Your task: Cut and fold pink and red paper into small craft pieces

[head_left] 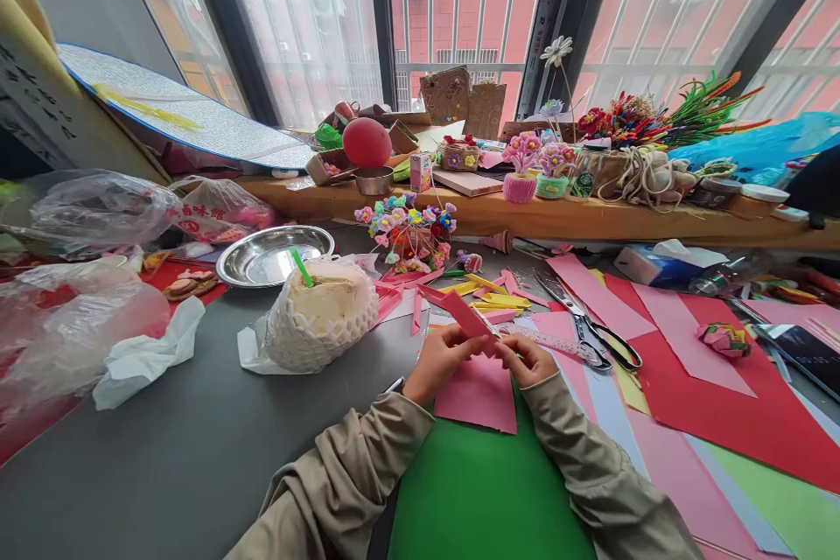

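Note:
Between my two hands is a folded strip of pink paper (467, 315), held up at a tilt. My left hand (441, 360) pinches its lower side with thumb and fingers. At the strip's right end, my right hand (528, 360) has its fingertips closed on the same paper. Below them a pink paper square (476, 402) lies on a green sheet (489, 490). Scissors (591, 328) and a clear patterned ruler (551, 343) rest just right of my right hand. Folded yellow and pink strips (502, 297) lie scattered beyond my hands.
A coconut in white foam netting (315, 324) with a green straw stands left, before a metal plate (276, 254). Red paper (709, 385) and other coloured sheets spread right, near a phone (801, 354). Craft flowers (410, 232) stand behind; a wooden ledge (459, 214) holds more crafts.

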`<state>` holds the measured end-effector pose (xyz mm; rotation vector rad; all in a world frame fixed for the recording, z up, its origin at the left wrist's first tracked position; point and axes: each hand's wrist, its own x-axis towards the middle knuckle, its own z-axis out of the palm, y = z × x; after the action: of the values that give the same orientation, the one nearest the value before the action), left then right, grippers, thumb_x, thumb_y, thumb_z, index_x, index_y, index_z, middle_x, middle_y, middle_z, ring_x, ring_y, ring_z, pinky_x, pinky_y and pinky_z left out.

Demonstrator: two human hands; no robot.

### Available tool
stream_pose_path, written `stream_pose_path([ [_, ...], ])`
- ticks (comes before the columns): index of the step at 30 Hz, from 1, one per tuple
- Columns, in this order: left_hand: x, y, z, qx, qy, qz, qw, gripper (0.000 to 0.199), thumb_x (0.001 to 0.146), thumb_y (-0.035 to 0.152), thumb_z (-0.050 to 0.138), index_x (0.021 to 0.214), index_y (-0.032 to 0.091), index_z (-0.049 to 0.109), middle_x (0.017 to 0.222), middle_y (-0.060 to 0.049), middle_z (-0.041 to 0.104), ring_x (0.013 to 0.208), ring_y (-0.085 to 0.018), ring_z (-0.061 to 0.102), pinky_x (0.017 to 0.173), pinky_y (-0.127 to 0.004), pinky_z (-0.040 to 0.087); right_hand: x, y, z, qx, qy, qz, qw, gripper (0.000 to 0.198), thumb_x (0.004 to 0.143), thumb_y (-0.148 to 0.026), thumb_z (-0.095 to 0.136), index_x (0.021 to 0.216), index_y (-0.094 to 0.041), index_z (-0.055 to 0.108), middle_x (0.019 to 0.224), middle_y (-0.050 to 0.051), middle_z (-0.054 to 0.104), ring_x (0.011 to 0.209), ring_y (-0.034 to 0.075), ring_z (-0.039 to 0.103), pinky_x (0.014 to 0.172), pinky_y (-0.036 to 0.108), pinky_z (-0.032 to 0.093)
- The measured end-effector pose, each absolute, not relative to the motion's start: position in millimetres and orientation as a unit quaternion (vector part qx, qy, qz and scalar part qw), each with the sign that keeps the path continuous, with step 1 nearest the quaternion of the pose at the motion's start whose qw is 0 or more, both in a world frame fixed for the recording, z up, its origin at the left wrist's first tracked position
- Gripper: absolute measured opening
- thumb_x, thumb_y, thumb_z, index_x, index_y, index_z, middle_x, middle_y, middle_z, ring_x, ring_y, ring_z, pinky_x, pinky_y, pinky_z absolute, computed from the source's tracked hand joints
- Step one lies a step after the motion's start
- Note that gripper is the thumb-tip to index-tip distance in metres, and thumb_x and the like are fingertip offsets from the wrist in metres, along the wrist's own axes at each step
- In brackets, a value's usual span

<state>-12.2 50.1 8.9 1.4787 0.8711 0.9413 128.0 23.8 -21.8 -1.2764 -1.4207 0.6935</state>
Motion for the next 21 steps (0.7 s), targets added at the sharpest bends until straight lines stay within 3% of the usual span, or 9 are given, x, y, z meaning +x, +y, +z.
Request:
stream_pose_path([
  [7,-13.5,50.4,10.8,0.578,0.436,0.425,0.543,0.031,0.064,0.041,0.053,0.056,0.011,0.056,0.053,-0.003,0.057,0.05,-0.011,0.05,0.052,-0.021,0.039,128.3,23.5,-17.9,-0.514,-0.558,0.341,0.555,0.031,0.067,-0.046,0.046,0.056,-0.017,0.048,0.051,-0.002,0.047,0.041,0.007,0.041,0.037,0.02,0.032],
  [14,-12.3,51.1,9.8,0.561,0.435,0.441,0.549,0.03,0.063,0.04,0.054,0.059,0.011,0.055,0.051,-0.001,0.053,0.049,-0.01,0.049,0.05,-0.021,0.038,125.9,25.0,-25.2,-0.535,-0.536,0.339,0.558,0.031,0.062,-0.048,0.051,0.061,-0.017,0.05,0.051,-0.001,0.051,0.043,0.01,0.046,0.039,0.021,0.036],
  [21,-15.1,54.0,10.4,0.525,0.448,0.535,0.487,0.026,0.066,0.039,0.051,0.064,0.013,0.052,0.056,0.001,0.05,0.053,-0.008,0.047,0.053,-0.019,0.039,126.8,23.8,-23.9,-0.565,-0.534,0.334,0.533,0.031,0.063,-0.048,0.05,0.062,-0.017,0.05,0.047,-0.002,0.051,0.038,0.008,0.042,0.039,0.021,0.036],
])
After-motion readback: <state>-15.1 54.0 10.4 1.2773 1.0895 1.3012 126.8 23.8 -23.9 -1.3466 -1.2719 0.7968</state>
